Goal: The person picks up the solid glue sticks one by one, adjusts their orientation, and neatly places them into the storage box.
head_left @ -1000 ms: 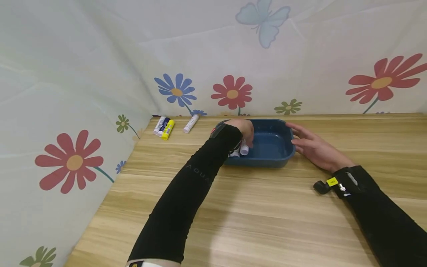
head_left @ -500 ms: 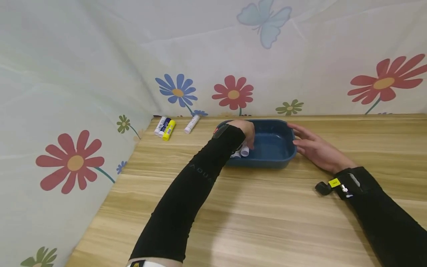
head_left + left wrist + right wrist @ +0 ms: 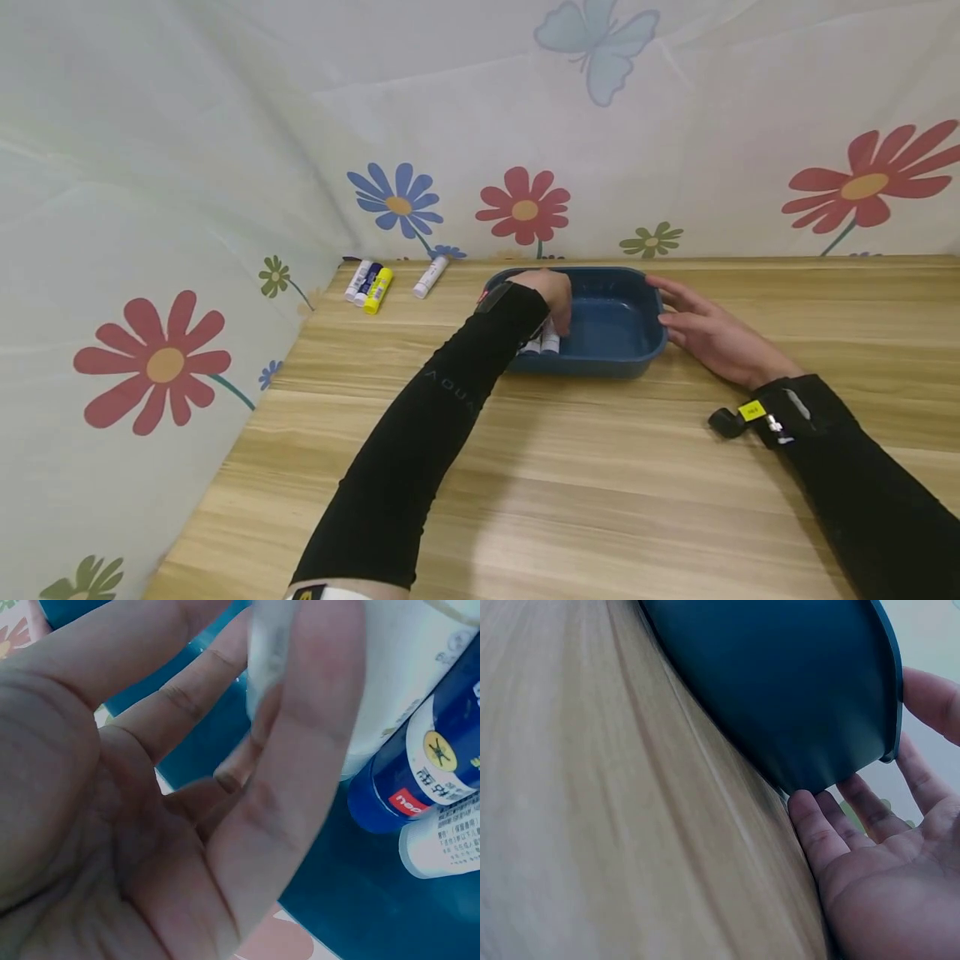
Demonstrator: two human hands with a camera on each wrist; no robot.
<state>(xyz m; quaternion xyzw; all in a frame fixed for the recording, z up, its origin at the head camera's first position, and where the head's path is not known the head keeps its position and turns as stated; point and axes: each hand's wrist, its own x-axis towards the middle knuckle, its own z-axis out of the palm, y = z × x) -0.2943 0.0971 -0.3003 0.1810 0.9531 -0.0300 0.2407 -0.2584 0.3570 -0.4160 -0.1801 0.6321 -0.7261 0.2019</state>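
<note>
A dark blue plastic bin (image 3: pixel 600 367) sits on the table near the back wall. My left hand (image 3: pixel 547 296) reaches down into its left part, fingers curled around a white glue stick (image 3: pixel 551 341); the fingertips are partly hidden. In the left wrist view, the white glue stick (image 3: pixel 394 671) shows behind a finger, beside a blue glue stick (image 3: pixel 424 761) and another white one (image 3: pixel 450 840). My right hand (image 3: pixel 712 337) touches the bin's right end from outside, with its fingers (image 3: pixel 817 829) extended against the wall.
At the back left of the table (image 3: pixel 600 500) lie a yellow glue stick (image 3: pixel 378 291), a dark blue one (image 3: pixel 367 283) and a white one (image 3: pixel 357 282), side by side. A lone white glue stick (image 3: pixel 431 277) lies to their right. A flower-printed curtain (image 3: pixel 712 125) borders the table.
The white glue stick under my left hand has turned slightly and now lies straighter beside its neighbour in the bin. Both hands stay almost in place.
</note>
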